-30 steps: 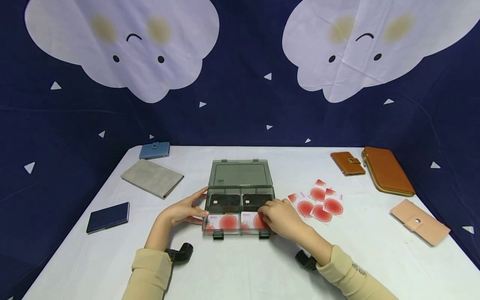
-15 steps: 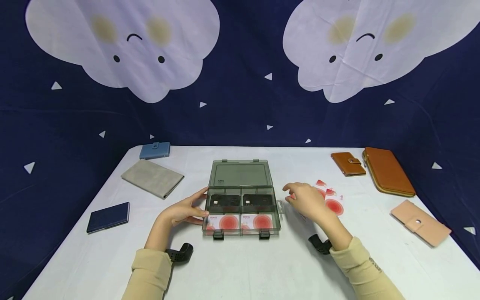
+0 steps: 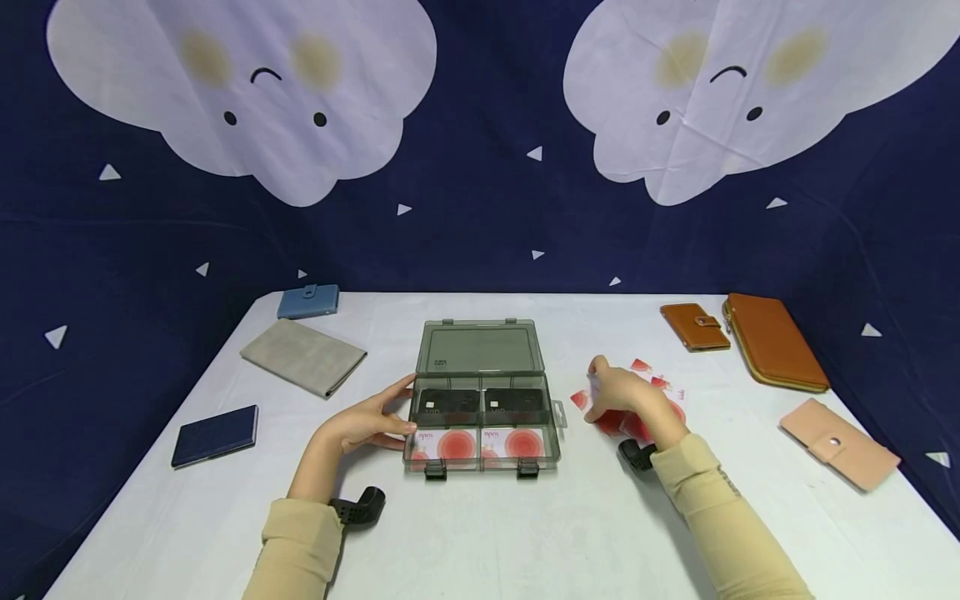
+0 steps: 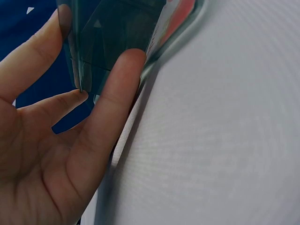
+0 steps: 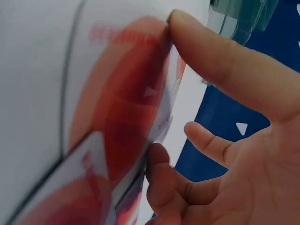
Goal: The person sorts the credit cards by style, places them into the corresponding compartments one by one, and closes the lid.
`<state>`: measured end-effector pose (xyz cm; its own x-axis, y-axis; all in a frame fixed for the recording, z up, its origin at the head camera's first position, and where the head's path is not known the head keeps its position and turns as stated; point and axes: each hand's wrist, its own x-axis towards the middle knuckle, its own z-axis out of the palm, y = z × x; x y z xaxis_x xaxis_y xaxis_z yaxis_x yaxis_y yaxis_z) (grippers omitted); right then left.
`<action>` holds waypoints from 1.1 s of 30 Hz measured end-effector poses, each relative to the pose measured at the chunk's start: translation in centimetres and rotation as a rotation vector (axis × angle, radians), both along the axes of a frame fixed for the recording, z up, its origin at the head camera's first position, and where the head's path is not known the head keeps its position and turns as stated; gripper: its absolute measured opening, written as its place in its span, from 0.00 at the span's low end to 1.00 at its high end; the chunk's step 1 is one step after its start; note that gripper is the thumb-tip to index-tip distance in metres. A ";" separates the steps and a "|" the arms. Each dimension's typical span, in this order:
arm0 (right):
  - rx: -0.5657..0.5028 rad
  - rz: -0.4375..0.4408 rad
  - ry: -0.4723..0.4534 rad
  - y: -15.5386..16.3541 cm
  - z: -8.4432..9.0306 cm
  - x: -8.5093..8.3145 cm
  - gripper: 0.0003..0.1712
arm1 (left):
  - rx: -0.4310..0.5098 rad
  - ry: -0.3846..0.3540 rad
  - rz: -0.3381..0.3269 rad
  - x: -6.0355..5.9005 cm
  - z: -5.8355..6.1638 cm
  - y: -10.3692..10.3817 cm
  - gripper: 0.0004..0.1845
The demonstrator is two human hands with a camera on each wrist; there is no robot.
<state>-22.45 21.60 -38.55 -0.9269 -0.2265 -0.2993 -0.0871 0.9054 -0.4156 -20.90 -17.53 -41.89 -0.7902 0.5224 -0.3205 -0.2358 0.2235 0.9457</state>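
A grey-green clear plastic organizer box (image 3: 556, 454) stands open, its lid (image 3: 480, 348) folded back. Two black cards (image 3: 448, 402) lie in the rear compartments, and red-and-white cards (image 3: 454, 446) in the front ones. My left hand (image 3: 362, 423) rests extended fingers against the box's left side; the left wrist view shows its fingertips (image 4: 131, 61) on the clear wall. At the loose red-and-white cards (image 3: 666, 410), my right hand (image 3: 621, 395) has thumb and fingers at the edges of a card (image 5: 129, 89). Its palm partly hides the pile in the head view.
To the left lie a blue wallet (image 3: 308, 301), a grey wallet (image 3: 303, 357) and a navy wallet (image 3: 214, 435). On the right are a small brown wallet (image 3: 693, 327), a brown zip wallet (image 3: 774, 342) and a pink wallet (image 3: 840, 443). A dark blue cloud-patterned cloth (image 3: 480, 242) hangs behind.
My right hand has left the box's front right compartment, moved right to the loose cards and come down on one. A red-and-white card stays in that compartment. The left hand holds its place.
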 end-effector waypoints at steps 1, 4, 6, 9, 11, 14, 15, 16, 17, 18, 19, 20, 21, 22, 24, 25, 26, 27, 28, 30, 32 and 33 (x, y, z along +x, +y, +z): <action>-0.018 -0.005 -0.016 0.0 0.0 -0.2 0.41 | 0.001 0.000 0.001 0.0 0.0 0.0 0.49; -0.049 -0.016 -0.052 0.0 -0.2 -0.6 0.41 | -0.001 0.000 0.002 0.0 0.0 0.0 0.49; -0.041 -0.018 -0.051 0.0 -0.2 -0.9 0.39 | -0.003 0.001 0.002 0.0 0.0 0.0 0.49; -0.013 -0.009 -0.008 0.1 -0.4 -1.2 0.31 | -0.006 0.004 -0.002 0.0 0.0 0.0 0.49; -0.016 0.008 0.041 0.2 -0.5 -1.5 0.25 | -0.008 0.007 -0.004 0.0 0.0 0.0 0.49; -0.108 0.020 0.089 0.5 -0.8 -1.8 0.18 | -0.006 0.009 -0.005 0.0 0.0 0.0 0.49; -0.150 0.025 0.101 0.6 -0.8 -1.9 0.16 | -0.007 0.011 -0.006 0.0 0.0 0.0 0.49; -0.201 0.019 0.105 0.6 -0.8 -1.9 0.15 | -0.008 0.013 -0.007 0.0 0.0 0.0 0.49; -0.242 0.010 0.113 0.7 -0.8 -2.0 0.14 | -0.008 0.014 -0.008 0.0 0.0 0.0 0.49; -0.278 0.000 0.124 0.7 -0.7 -2.0 0.13 | -0.009 0.016 -0.009 0.0 0.0 0.0 0.49; -0.298 -0.011 0.144 0.6 -0.6 -2.0 0.13 | -0.009 0.017 -0.010 0.0 0.0 0.0 0.49; -0.306 -0.025 0.171 0.6 -0.4 -1.9 0.13 | -0.011 0.017 -0.010 0.0 0.0 0.0 0.49; -0.309 -0.035 0.200 0.5 -0.3 -1.9 0.14 | -0.013 0.018 -0.009 0.0 0.0 0.0 0.49; -0.306 -0.056 0.227 0.4 -0.1 -1.9 0.15 | -0.013 0.018 -0.007 0.0 0.0 0.0 0.49; -0.293 -0.089 0.289 0.0 0.3 -1.7 0.16 | -0.014 0.016 -0.005 0.0 0.0 0.0 0.49; -0.294 -0.111 0.314 -0.3 0.5 -1.6 0.16 | -0.014 0.014 -0.004 0.0 0.0 0.0 0.49; -0.302 -0.133 0.333 -0.5 0.7 -1.4 0.16 | -0.014 0.013 -0.004 0.0 0.0 0.0 0.50; -0.313 -0.149 0.354 -0.8 1.0 -1.2 0.17 | -0.014 0.013 -0.004 0.0 0.0 0.0 0.49; -0.327 -0.170 0.374 -1.2 1.2 -1.1 0.17 | -0.013 0.012 -0.004 0.0 0.0 -0.1 0.49; -0.361 -0.202 0.406 -1.9 1.6 -0.7 0.17 | -0.010 0.009 -0.004 0.0 0.0 0.0 0.49; -0.395 -0.215 0.420 -2.5 2.0 -0.2 0.18 | -0.008 0.006 -0.004 0.0 0.0 0.0 0.49; -0.418 -0.215 0.413 -2.9 2.1 0.0 0.17 | -0.005 0.004 -0.003 0.0 0.0 0.0 0.49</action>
